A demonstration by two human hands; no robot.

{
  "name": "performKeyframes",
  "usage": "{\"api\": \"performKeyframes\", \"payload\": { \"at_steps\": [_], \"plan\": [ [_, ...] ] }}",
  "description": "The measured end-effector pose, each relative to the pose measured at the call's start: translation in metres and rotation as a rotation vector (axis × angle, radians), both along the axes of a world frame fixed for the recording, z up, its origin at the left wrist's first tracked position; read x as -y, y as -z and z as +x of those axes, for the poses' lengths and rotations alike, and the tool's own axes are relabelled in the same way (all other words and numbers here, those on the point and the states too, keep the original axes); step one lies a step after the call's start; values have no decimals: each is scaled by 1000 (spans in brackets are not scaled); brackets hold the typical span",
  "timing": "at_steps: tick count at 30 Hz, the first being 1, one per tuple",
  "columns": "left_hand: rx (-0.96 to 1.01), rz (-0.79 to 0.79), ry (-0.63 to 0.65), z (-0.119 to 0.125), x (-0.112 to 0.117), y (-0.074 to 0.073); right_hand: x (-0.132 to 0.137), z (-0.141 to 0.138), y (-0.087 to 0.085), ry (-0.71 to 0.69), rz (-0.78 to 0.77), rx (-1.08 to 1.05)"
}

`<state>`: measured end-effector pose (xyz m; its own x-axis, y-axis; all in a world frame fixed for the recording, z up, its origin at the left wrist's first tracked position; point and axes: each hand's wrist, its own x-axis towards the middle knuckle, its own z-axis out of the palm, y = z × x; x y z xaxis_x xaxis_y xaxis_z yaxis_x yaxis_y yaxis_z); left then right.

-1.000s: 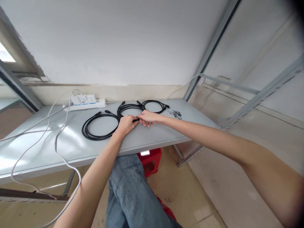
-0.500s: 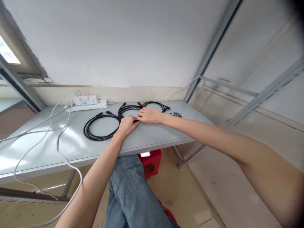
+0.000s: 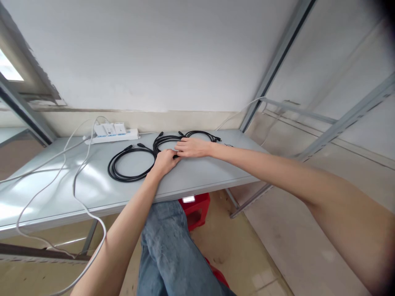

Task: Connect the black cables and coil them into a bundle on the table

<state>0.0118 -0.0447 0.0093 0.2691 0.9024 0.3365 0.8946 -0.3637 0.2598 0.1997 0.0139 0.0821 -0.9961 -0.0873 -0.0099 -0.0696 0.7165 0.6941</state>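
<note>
Three coils of black cable lie side by side on the grey tabletop. My left hand (image 3: 166, 162) is closed on the near edge of the middle coil (image 3: 160, 141). Just to its right, my right hand (image 3: 193, 147) reaches over the same coil, its fingers bent round the cable and touching the left hand's fingertips. A short dark bit of cable shows between the two hands. The left coil (image 3: 115, 178) rests flat beside my left wrist, with its two plug ends at the top. Behind my right hand is the right coil (image 3: 200, 132), partly hidden.
A white power strip (image 3: 111, 139) with white plugs in it stands at the back left. Loose white cords (image 3: 75, 193) run across the table's left side and over its front edge. A red stool (image 3: 200, 211) is under the table. Metal posts (image 3: 262, 92) rise at both ends.
My right hand has shifted slightly left along the middle coil, and its forearm now covers most of the small black ties on the right. The left hand stays nearly in place.
</note>
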Motion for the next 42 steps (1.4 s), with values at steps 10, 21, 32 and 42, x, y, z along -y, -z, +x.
{"api": "performKeyframes", "payload": {
  "at_steps": [10, 21, 32, 42],
  "plan": [
    [46, -21, 72, -1, -4, 6, 1, -9, 0, 266, -230, 206],
    [40, -7, 105, -1, -3, 4, 39, -16, 8, 865, -708, -369],
    [10, 1, 126, -2, -4, 5, 43, -38, 28, 1345, -1389, -1024],
    [-3, 5, 68, 2, 4, -2, 15, -3, -13, 1136, -1265, -792]
  ]
}}
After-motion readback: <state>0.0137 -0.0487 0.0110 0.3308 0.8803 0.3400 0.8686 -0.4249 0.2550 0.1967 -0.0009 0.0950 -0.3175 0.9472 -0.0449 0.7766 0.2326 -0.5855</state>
